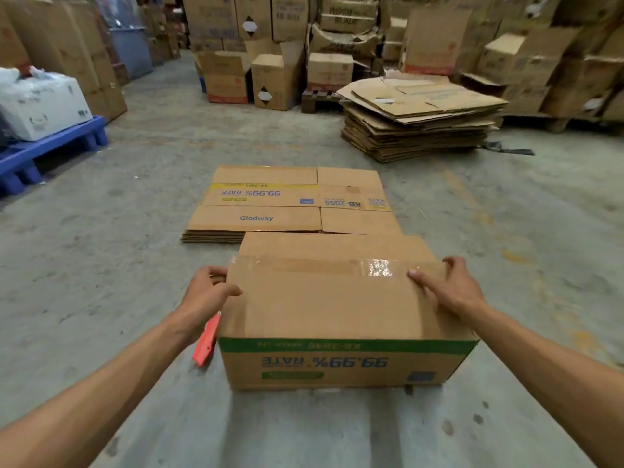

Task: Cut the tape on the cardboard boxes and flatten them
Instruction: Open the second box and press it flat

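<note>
The sealed cardboard box [337, 312] sits at lower centre of the frame, its tape seam [324, 266] running left to right between both hands. The left hand [207, 292] grips the box's left edge, a red cutter [206, 344] just below it. The right hand [445, 287] rests open-fingered on top, nearer the tape. The print reads "99.99% RATE"; on the flattened pile [287, 204] beyond, "Glodway" and "KB-2055".

Brown box [337, 309] with green stripe; red-orange cutter [206, 346]; blue pallet [50, 146].
</note>
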